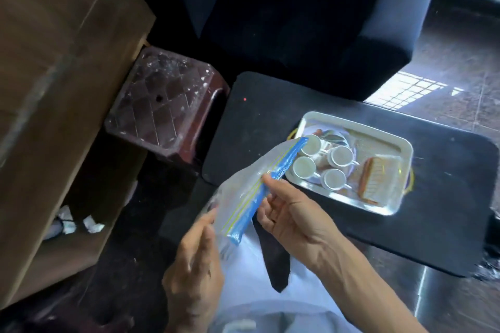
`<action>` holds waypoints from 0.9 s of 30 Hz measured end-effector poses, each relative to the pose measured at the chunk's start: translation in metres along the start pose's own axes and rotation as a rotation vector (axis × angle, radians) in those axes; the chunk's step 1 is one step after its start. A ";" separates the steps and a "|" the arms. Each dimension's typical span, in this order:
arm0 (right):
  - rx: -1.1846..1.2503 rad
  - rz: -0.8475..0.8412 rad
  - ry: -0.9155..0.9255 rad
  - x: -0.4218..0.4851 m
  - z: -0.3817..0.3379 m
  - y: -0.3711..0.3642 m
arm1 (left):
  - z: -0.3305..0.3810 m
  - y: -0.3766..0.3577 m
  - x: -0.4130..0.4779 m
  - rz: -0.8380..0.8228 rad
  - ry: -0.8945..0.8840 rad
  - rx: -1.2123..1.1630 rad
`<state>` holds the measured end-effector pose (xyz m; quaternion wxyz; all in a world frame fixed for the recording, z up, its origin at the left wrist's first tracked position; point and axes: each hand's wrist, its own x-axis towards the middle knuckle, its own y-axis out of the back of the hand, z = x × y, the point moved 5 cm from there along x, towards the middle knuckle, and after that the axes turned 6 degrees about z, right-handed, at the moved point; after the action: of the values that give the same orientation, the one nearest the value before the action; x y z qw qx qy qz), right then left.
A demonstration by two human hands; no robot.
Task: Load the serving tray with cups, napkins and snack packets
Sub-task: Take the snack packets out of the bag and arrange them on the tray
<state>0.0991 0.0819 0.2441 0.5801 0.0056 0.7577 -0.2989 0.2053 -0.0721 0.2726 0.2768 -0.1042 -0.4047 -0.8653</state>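
Observation:
A shiny metal serving tray (392, 140) lies on a low black table (270, 105). In its left half stand several small white cups (339, 156) on a plate. A clear snack packet with orange-brown biscuits (374, 180) lies in the right half. In front of the tray I hold a clear zip-lock bag with a blue seal strip (254, 194). My right hand (289, 216) pinches the strip near its middle. My left hand (194, 273) grips the bag's lower edge. What the bag holds is too blurred to tell.
A dark red plastic stool (165, 105) stands left of the table. Further left is a brown wooden cabinet (54, 89), with crumpled white paper (89, 224) on its low shelf. A dark sofa (297, 13) rises behind the table. My light trousers show below.

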 end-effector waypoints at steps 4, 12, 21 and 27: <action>-0.058 -0.044 0.106 -0.049 -0.011 0.056 | 0.054 -0.010 -0.044 -0.071 0.073 0.030; -0.475 0.026 0.510 -0.134 -0.031 0.109 | 0.121 0.007 -0.078 -0.288 0.494 -0.568; -0.899 0.147 0.991 -0.192 -0.057 0.122 | 0.223 -0.049 -0.033 -0.261 0.631 -0.566; -1.221 0.202 1.079 -0.190 -0.064 0.123 | 0.219 -0.071 -0.024 -0.328 0.683 -0.517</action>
<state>0.1493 0.2765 0.3665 0.0608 -0.0999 0.9575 0.2635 0.1756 0.1397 0.3597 0.2188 0.1868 -0.0722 -0.9550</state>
